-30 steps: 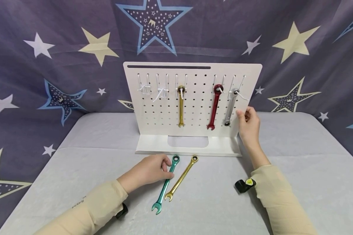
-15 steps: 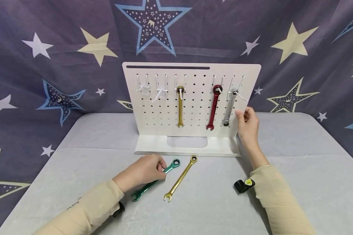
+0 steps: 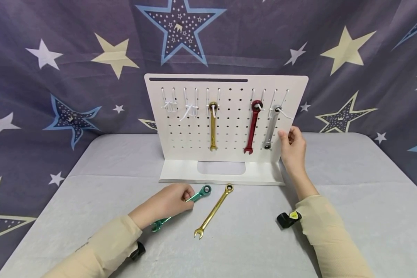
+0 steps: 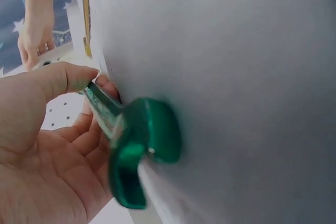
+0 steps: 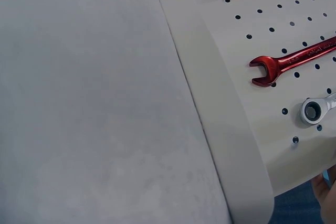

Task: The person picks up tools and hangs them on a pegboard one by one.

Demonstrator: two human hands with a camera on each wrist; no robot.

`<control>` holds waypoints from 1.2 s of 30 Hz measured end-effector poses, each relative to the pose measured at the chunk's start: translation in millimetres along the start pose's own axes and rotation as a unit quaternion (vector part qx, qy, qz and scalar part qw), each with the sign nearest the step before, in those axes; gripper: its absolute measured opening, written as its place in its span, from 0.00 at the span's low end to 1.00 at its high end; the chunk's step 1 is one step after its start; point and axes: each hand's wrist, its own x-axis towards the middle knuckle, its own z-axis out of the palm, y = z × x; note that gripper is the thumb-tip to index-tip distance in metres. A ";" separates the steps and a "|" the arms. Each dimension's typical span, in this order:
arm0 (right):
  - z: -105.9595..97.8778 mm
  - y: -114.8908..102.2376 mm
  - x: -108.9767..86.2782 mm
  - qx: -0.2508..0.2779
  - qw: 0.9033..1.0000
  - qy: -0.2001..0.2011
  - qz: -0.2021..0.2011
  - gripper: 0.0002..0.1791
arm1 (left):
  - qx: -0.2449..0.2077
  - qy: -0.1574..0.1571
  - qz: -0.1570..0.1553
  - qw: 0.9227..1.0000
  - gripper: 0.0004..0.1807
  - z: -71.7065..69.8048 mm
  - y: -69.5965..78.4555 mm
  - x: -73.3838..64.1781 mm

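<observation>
My left hand (image 3: 166, 202) pinches a green combination wrench (image 3: 199, 194) by its shaft, low over the table. In the head view its ring end points up and right, and the hand hides part of the shaft. The open-jawed end (image 4: 163, 129) faces the left wrist camera. Just right of it a gold combination wrench (image 3: 213, 211) lies on the table. My right hand (image 3: 294, 152) grips the right edge of the white pegboard (image 3: 191, 152), thumb in front. On hooks hang another gold wrench (image 3: 213, 129), a red wrench (image 3: 252, 129) and a silver wrench (image 3: 272, 129).
Two white hooks, a far-left hook (image 3: 169, 105) and its neighbour hook (image 3: 191, 108), carry nothing. The pegboard's base (image 3: 178, 173) rests on the grey-covered table (image 3: 250, 239). A star-patterned curtain (image 3: 257, 42) hangs behind.
My left hand has drawn the green wrench leftward, away from the gold one on the table, and turned it to a flatter slant. The right hand keeps its hold on the pegboard.
</observation>
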 end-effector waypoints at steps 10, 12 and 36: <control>0.0 -1.7 -0.1 0.002 1.000 0.001 0.001 0.16 | -0.072 0.024 0.026 0.997 0.06 -5.7 -4.5 -7.6; 0.0 -2.2 -0.2 0.002 1.000 0.002 0.001 0.15 | -0.082 0.036 0.030 0.996 0.05 -7.9 -4.2 -9.1; -0.2 -2.3 -0.3 -0.006 1.000 -0.003 0.006 0.17 | -0.147 0.181 0.020 0.972 0.08 -31.7 7.4 -14.0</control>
